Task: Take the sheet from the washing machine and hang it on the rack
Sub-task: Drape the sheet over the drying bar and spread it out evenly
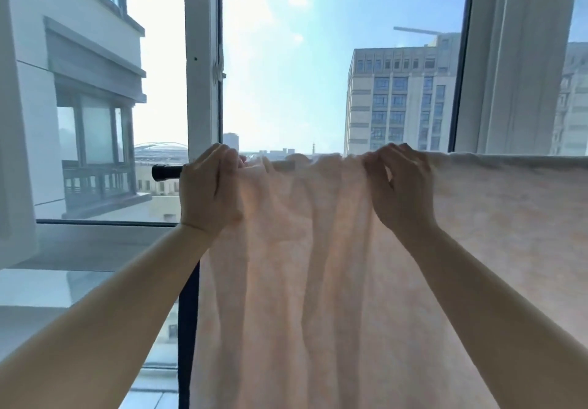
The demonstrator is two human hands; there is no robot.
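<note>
sheet [318,265] is draped over rack bar [165,172] (bunched between the hands). its top edge is pinched by left hand [211,185] and right hand [399,185], fingers curled. folds should be drawn outward evenly.

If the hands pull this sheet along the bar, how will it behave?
The sheet is probably floppy: it hangs in soft folds and bunches between the left hand and the right hand. It seems thin and light, since daylight glows through it. It would likely slide along the smooth bar, wrinkling.

sheet [334,265] over rack [167,172], window [318,74] behind
</note>
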